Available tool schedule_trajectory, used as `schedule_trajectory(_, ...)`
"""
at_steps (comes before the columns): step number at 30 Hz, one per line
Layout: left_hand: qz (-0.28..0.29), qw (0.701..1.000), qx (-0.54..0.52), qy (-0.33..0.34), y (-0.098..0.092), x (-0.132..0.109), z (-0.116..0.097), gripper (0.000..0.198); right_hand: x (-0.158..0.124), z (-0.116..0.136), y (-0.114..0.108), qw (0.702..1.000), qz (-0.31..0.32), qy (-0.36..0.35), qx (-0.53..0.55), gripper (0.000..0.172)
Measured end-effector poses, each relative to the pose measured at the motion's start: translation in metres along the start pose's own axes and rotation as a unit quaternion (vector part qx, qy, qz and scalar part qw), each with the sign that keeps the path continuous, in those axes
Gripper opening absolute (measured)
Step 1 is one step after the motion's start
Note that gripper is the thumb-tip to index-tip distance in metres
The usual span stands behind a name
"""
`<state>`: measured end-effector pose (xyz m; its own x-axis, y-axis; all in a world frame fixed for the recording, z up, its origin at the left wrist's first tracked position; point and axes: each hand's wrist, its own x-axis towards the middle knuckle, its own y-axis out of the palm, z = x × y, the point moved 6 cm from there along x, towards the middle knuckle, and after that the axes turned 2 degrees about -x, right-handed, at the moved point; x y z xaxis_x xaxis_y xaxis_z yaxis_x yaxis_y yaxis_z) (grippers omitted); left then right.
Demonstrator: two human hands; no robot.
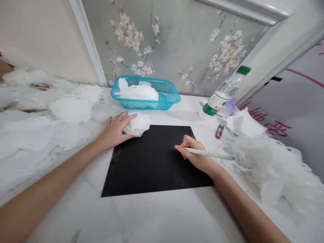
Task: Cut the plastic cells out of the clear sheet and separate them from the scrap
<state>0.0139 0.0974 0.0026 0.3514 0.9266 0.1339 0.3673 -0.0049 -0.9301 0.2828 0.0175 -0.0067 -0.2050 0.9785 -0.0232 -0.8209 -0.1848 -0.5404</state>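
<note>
My left hand [115, 130] grips a crumpled bundle of thin white sheet [138, 124] at the top edge of a black rectangular sheet [154, 162]. My right hand [194, 155] rests on the black sheet's right side, holding a slim pale green pen-like stick [210, 154] between thumb and fingers. The stick's far end points right, over the table, towards a heap of white lacy sheet [270, 168]. Its writing end is hidden behind my fingers.
A turquoise mesh basket [167, 100] holding white sheets stands behind the black sheet. A water bottle [222, 96], small pink snips [219, 131] and a lilac object [230, 108] lie back right. More white lacy sheet [43, 118] is heaped along the left.
</note>
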Motion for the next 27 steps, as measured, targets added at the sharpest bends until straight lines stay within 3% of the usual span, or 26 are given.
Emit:
schedule_trajectory(3, -0.021, 0.992, -0.119, 0.025, -0.007, -0.001, -0.001, 0.086, 0.001, -0.001, -0.001, 0.999, -0.004, -0.018, 0.050, 0.029)
schedule_trajectory(6, -0.088, 0.981, -0.172, 0.028, -0.019, -0.004, -0.005, 0.073, 0.003, 0.000, -0.001, 0.995, -0.010, -0.027, 0.098, 0.030)
schedule_trajectory(10, -0.184, 0.976, -0.117, -0.007, -0.041, -0.021, -0.013, 0.049, 0.003, -0.002, -0.004, 0.986, -0.016, 0.002, 0.167, 0.033)
schedule_trajectory(13, -0.212, 0.976, 0.044, -0.016, -0.067, -0.043, -0.013, 0.042, 0.001, -0.015, -0.012, 0.966, -0.089, 0.049, 0.236, 0.037)
schedule_trajectory(15, -0.202, 0.964, 0.168, -0.043, -0.090, -0.060, 0.001, 0.041, -0.001, -0.022, -0.015, 0.955, -0.121, 0.051, 0.266, 0.039)
schedule_trajectory(18, -0.185, 0.934, 0.284, -0.116, -0.131, -0.087, 0.047, 0.057, -0.002, -0.027, -0.013, 0.957, -0.116, 0.050, 0.262, 0.041)
schedule_trajectory(22, -0.093, 0.916, 0.213, -0.328, -0.162, -0.134, 0.124, 0.068, -0.006, -0.030, -0.011, 0.949, -0.117, 0.086, 0.280, 0.044)
schedule_trajectory(24, -0.089, 0.911, 0.169, -0.365, -0.163, -0.155, 0.137, 0.061, -0.011, -0.029, -0.011, 0.943, -0.132, 0.101, 0.289, 0.044)
schedule_trajectory(27, -0.129, 0.921, 0.179, -0.320, -0.157, -0.167, 0.127, 0.047, -0.020, -0.027, -0.010, 0.940, -0.145, 0.117, 0.286, 0.044)
